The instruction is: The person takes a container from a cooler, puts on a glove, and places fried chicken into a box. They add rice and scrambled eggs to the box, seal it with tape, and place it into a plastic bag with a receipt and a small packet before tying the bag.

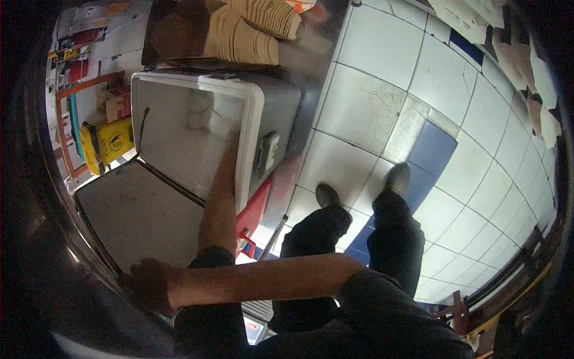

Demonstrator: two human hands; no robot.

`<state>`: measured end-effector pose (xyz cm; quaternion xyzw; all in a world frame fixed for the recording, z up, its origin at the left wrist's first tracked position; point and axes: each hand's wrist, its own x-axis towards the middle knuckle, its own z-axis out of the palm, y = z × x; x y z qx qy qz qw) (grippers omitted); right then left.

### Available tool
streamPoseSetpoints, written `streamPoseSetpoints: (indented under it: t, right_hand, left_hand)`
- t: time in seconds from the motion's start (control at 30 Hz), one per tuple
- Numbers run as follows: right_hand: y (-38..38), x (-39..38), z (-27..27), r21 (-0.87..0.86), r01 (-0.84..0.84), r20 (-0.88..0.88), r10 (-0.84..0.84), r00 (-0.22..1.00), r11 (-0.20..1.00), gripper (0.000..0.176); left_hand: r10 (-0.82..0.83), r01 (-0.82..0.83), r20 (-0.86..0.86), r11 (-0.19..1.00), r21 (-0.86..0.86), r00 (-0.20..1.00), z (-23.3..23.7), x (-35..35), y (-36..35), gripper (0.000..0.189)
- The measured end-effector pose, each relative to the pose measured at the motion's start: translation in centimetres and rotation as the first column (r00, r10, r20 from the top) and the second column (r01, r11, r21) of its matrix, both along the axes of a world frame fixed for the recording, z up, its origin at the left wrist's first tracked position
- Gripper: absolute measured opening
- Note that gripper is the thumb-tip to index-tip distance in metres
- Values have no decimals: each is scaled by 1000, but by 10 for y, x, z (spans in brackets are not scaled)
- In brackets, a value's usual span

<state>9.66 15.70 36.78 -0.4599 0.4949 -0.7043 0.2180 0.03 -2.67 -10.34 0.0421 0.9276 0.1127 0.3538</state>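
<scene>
The right forearm (269,278) crosses nearest, its right hand (149,284) at 8 o'clock by the lid (140,215) edge; finger state I cannot tell. The left forearm (220,203) reaches into the open box (276,107) at 10 o'clock, its fingers too dim to tell.

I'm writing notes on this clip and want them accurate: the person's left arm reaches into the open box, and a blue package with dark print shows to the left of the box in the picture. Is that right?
Not quite: the package is yellow, not blue, as the head view shows. The left arm does reach into the open box.
</scene>
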Motion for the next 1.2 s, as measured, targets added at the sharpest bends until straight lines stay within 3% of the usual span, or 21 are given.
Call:
streamPoseSetpoints:
  t: [0.1, 0.13, 0.17, 0.23, 0.3, 0.37, 0.43, 0.5, 0.53, 0.57, 0.67, 0.7, 0.73, 0.8, 0.87, 0.93, 1.0, 1.1, 1.13, 1.17, 1.2]
  right_hand:
    - [-13, 14, 0, 45, -41, 152, 34, 988, 998, 46]
    - [-28, 31, -6, -20, 255, 33, -255, 966, 967, 41]
    - [-33, 39, -8, -125, 523, -71, -533, 843, 843, 37]
    - [-17, 46, -4, -69, 634, -160, -635, 755, 771, 38]
    - [2, 43, -5, -5, 740, -260, -715, 649, 673, 38]
    - [23, 32, -3, 156, 632, 178, -651, 738, 759, 34]
    - [116, -2, 23, 312, 447, 232, -523, 820, 839, 32]
    - [162, 1, 24, 550, 559, -175, -569, 804, 621, 30]
    - [206, 8, 51, 580, 718, -256, -749, 611, 386, 29]
    - [254, 15, 80, 570, 814, -351, -861, 369, 116, 28]
    - [351, 43, 94, 572, 812, -388, -911, 138, -120, 59]
    - [371, 57, 106, 683, 730, -237, -947, 219, -2, 64]
    - [392, 63, 118, 746, 658, -111, -957, 268, 98, 69]
    - [421, 68, 146, 589, 773, 130, -972, 197, 236, 72]
    - [446, 57, 198, 586, 753, 363, -928, 84, 298, 66]
    - [486, 33, 217, 584, 751, 377, -922, 87, 310, 66]
    - [528, -6, 232, 548, 823, 197, -979, 51, 153, 59]
    - [614, -97, 265, 524, 844, -60, -993, -98, -115, 50]
    - [602, -117, 325, 402, 908, 21, -990, -138, -118, 47]
    - [669, -162, 274, 438, 855, -219, -955, -197, -277, 52]
    - [678, -189, 296, 428, 891, -46, -989, -142, -148, 56]
  left_hand:
    - [-39, 45, -230, 999, 21, 972, 7, -16, -23, 52]
    - [255, -248, -222, 967, 57, 941, 68, -17, 15, 55]
    - [536, -522, -235, 844, 124, 811, 138, -18, 62, 58]
    - [832, -673, -397, 550, 494, 388, 178, -4, 73, 69]
    - [974, -508, -179, 226, 831, 141, 289, 22, 179, 76]
    - [982, -588, 141, -38, 808, 130, 337, 56, 231, 72]
    - [850, -551, 440, -227, 803, 290, 353, 89, 281, 56]
    - [618, -534, 711, -497, 684, 336, 366, 118, 328, 49]
    - [521, -651, 838, -582, 487, 161, 374, 127, 346, 41]
    - [495, -649, 849, -587, 483, 184, 385, 131, 362, 41]
    - [295, -685, 863, -525, 505, 410, 468, 142, 412, 39]
    - [215, -687, 848, -507, 521, 484, 503, 145, 429, 39]
    - [275, -766, 884, -444, 466, 378, 539, 141, 453, 38]
    - [373, -687, 738, -286, 668, 562, 574, 134, 484, 41]
    - [412, -458, 402, 43, 888, 818, 645, 122, 510, 47]
    - [436, -326, 262, 78, 942, 861, 687, 109, 528, 48]
    - [410, 33, -225, 425, 904, 884, 700, 100, 522, 51]
    - [335, -42, -90, 366, 929, 938, 671, 81, 493, 40]
    - [277, -130, 25, 369, 920, 960, 665, 81, 480, 34]
    - [334, -248, 142, 300, 921, 932, 671, 79, 470, 23]
    - [353, -274, 162, 293, 916, 921, 673, 72, 458, 23]
